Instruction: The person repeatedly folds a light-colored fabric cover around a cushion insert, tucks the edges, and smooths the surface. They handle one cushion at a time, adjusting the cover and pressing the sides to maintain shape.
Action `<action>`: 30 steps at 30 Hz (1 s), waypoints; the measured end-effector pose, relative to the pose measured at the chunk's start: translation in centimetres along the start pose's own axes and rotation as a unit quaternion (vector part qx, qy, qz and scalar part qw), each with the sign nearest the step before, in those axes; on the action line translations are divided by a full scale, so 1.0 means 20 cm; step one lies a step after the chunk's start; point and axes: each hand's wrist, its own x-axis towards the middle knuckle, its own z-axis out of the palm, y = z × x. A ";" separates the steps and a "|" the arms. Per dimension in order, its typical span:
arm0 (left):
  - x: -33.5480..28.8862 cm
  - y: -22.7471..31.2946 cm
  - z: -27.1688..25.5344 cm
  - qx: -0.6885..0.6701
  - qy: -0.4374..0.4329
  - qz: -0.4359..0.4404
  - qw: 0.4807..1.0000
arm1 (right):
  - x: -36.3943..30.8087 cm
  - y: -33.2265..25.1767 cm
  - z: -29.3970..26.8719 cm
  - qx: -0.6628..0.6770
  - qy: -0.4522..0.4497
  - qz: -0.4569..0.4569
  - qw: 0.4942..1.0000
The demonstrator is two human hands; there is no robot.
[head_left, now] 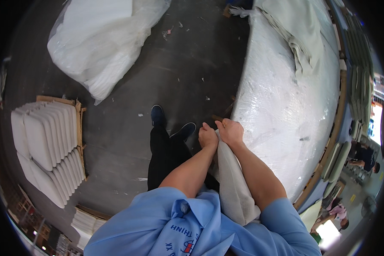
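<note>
Left hand and right hand close together, gripping far end of pale fabric-covered cushion against blue shirt. Right: plastic-wrapped surface. Left: stacked white cushions; beyond, plastic-covered bundle.

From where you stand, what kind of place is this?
Probably a cushion workshop or factory: rows of pale cushions are stacked on the left, a film-covered surface fills the right, and other people are beyond it.
</note>
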 end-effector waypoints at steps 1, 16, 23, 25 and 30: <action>0.01 0.01 0.01 0.009 0.005 0.001 1.000 | 0.01 0.01 0.01 0.008 0.005 0.001 1.000; 0.23 -0.03 0.22 0.178 -0.021 0.058 0.982 | 0.07 0.14 0.13 0.034 0.031 -0.025 0.999; 0.26 -0.05 0.21 0.147 -0.053 0.091 0.984 | 0.06 0.13 0.05 0.053 0.006 -0.026 0.998; 0.23 -0.06 0.18 0.098 -0.070 0.103 0.987 | 0.05 0.15 -0.03 0.081 -0.058 0.011 0.995; 0.09 0.01 -0.06 0.038 -0.280 0.088 0.955 | -0.23 0.51 -0.23 0.167 -0.183 0.097 0.964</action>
